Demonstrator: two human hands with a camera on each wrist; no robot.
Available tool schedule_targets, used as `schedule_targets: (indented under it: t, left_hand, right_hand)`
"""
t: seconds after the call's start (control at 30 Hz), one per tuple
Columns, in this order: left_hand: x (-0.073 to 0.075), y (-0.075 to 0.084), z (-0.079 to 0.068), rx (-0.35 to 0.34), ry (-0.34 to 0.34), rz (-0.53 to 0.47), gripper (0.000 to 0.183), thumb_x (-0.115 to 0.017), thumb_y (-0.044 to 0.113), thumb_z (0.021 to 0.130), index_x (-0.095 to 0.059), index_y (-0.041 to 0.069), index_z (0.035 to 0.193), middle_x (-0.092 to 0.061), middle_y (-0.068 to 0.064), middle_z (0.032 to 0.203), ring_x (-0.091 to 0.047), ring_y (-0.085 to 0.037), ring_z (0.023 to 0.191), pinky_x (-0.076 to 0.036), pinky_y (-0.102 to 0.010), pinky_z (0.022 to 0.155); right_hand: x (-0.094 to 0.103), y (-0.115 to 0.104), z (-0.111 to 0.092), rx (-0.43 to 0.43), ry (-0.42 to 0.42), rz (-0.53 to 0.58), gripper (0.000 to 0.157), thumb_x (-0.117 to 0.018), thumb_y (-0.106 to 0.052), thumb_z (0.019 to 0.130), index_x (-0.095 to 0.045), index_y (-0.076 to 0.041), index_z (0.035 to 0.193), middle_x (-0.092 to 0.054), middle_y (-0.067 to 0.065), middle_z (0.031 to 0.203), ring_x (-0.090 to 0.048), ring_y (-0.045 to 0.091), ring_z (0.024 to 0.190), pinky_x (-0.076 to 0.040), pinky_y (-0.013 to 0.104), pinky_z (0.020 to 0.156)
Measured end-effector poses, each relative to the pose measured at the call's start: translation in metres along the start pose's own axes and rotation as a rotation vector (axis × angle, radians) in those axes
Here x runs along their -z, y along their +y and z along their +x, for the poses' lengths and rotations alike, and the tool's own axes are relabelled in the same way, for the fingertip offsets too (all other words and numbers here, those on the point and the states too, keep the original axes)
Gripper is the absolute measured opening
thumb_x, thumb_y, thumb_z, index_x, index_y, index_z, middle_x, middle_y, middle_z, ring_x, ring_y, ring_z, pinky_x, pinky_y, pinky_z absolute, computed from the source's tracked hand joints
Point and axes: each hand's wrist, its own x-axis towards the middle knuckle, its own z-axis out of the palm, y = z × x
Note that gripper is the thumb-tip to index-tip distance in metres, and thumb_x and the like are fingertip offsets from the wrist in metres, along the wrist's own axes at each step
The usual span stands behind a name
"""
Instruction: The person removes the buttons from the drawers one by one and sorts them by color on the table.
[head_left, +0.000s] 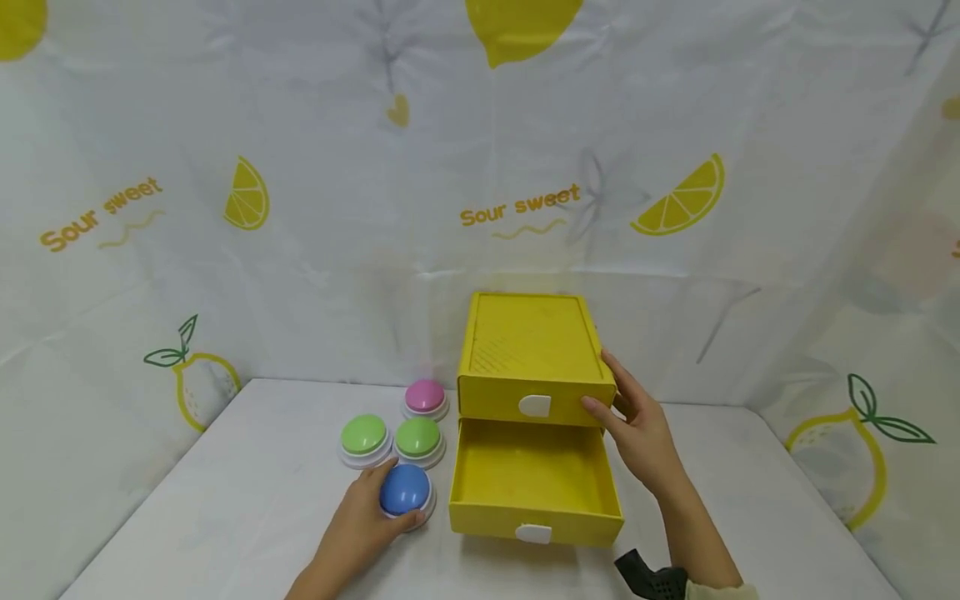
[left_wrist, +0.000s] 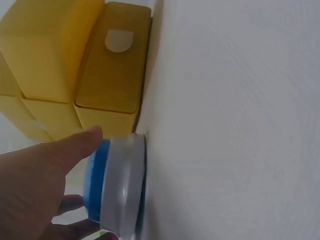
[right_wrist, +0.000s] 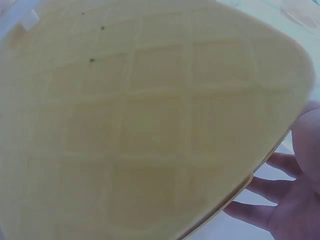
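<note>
My left hand (head_left: 360, 517) grips a round blue push button (head_left: 405, 489), thumb on the near side and fingers around the far side. In the left wrist view its white base (left_wrist: 122, 185) shows beside the thumb. At the right stands a yellow two-drawer cabinet (head_left: 536, 333). Its lower drawer (head_left: 536, 479) is pulled out, with nothing in it; the upper one (head_left: 487, 398) is pushed in. My right hand (head_left: 645, 433) holds the cabinet's upper right front corner, thumb on the front face and fingers along the side. The right wrist view shows those fingers (right_wrist: 270, 190) at the yellow edge.
Two green push buttons (head_left: 363, 435) and a pink one (head_left: 425, 397) stand just behind the blue one, left of the cabinet. The white table (head_left: 247, 500) meets a lemon-print cloth (head_left: 360, 275) at the back and sides. A dark strap piece (head_left: 652, 579) sits by the right wrist.
</note>
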Motion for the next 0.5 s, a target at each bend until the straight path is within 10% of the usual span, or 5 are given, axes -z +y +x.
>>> schedule_targets:
  t: [0.23, 0.5]
  left_hand:
    - [0.023, 0.036, -0.015, -0.098, 0.107, -0.122, 0.049, -0.082, 0.021, 0.085, -0.064, 0.015, 0.130, -0.070, -0.001, 0.120, -0.067, -0.016, 0.104, -0.058, -0.037, 0.092]
    - [0.033, 0.076, -0.041, -0.275, 0.044, -0.392, 0.017, -0.078, 0.016, 0.089, -0.070, 0.024, 0.102, -0.070, 0.014, 0.083, -0.063, 0.003, 0.072, -0.058, -0.021, 0.066]
  right_hand:
    - [0.001, -0.003, -0.004, 0.011, 0.037, -0.002, 0.067, -0.064, -0.022, 0.100, -0.032, -0.031, 0.159, -0.041, 0.011, 0.161, -0.053, 0.042, 0.135, -0.048, 0.007, 0.090]
    - [-0.001, -0.001, -0.001, 0.007, 0.021, 0.003, 0.067, -0.063, -0.024, 0.101, -0.031, -0.032, 0.159, -0.040, 0.010, 0.161, -0.053, 0.040, 0.136, -0.047, 0.006, 0.092]
